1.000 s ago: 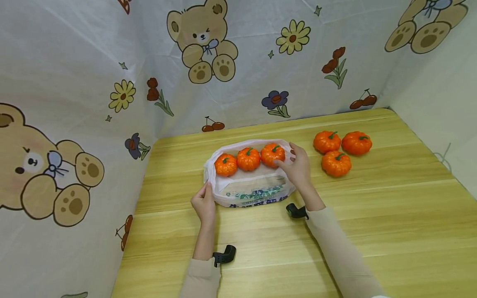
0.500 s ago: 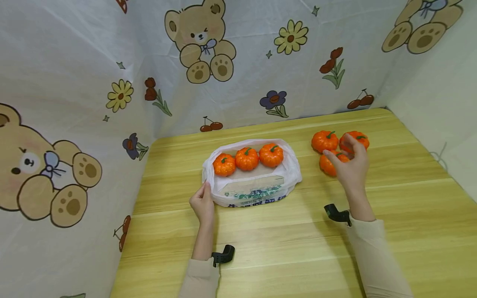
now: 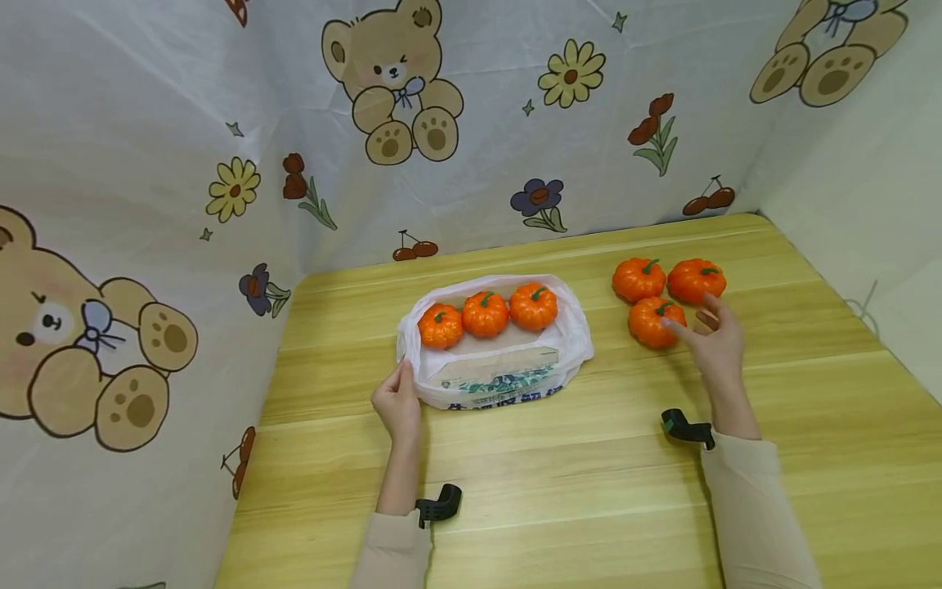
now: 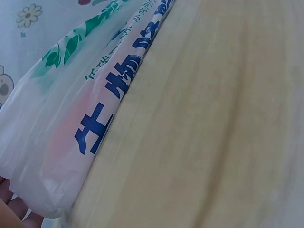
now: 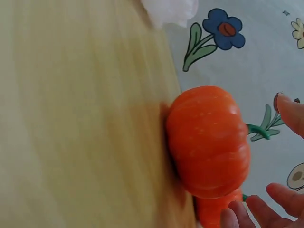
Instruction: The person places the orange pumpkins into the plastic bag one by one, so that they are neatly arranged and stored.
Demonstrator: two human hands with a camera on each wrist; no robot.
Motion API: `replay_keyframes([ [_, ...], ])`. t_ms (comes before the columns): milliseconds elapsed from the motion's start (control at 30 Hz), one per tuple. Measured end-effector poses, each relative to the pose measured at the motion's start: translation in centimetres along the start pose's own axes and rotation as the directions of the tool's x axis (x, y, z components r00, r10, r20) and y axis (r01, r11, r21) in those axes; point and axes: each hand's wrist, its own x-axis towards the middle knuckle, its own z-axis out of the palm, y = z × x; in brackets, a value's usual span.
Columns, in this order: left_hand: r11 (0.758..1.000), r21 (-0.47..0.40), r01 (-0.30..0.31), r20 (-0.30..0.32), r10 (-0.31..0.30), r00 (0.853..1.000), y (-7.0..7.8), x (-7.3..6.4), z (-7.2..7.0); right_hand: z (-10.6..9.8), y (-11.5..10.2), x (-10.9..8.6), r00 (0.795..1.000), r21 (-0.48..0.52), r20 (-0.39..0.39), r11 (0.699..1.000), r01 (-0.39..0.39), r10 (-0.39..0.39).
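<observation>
In the head view, my left hand (image 3: 397,404) pinches the left rim of a white plastic bag (image 3: 577,337) with green and blue print. Three orange toy pumpkins with green stems lie in a row inside: a left pumpkin (image 3: 440,326), a middle pumpkin (image 3: 486,315) and a right pumpkin (image 3: 533,307). My right hand (image 3: 717,343) hovers at the near side of a front pumpkin (image 3: 651,324) outside the bag. Its fingers are spread with a gap to the pumpkin (image 5: 209,142) in the right wrist view. Curled fingertips (image 4: 16,206) show behind the bag in the left wrist view.
Behind the front pumpkin sit a back-left pumpkin (image 3: 638,280) and a back-right pumpkin (image 3: 696,281), close together on the wooden table (image 3: 545,491). A white cloth (image 3: 486,98) printed with bears and flowers hangs along the back and left edges.
My right hand has left the bag's right side and moved right to the loose pumpkins, lately lowering nearer the front one. My left hand keeps its hold on the bag rim.
</observation>
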Motion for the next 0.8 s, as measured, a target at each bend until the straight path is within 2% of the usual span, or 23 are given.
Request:
replay_keyframes([
  [167,1.0,0.006,-0.011,0.01,0.011,1.0,-0.1,0.1,0.0,0.5,0.9,0.3,0.999,0.029,0.029,0.999,-0.017,0.016],
  [500,1.0,0.002,-0.022,0.007,0.022,1.0,0.0,0.1,0.0,1.0,1.7,0.4,0.995,-0.033,0.099,0.999,-0.016,0.019],
  [800,1.0,0.006,-0.017,-0.009,0.017,1.0,-0.1,0.1,0.1,1.3,1.9,0.6,0.993,-0.029,0.111,0.999,-0.031,0.034],
])
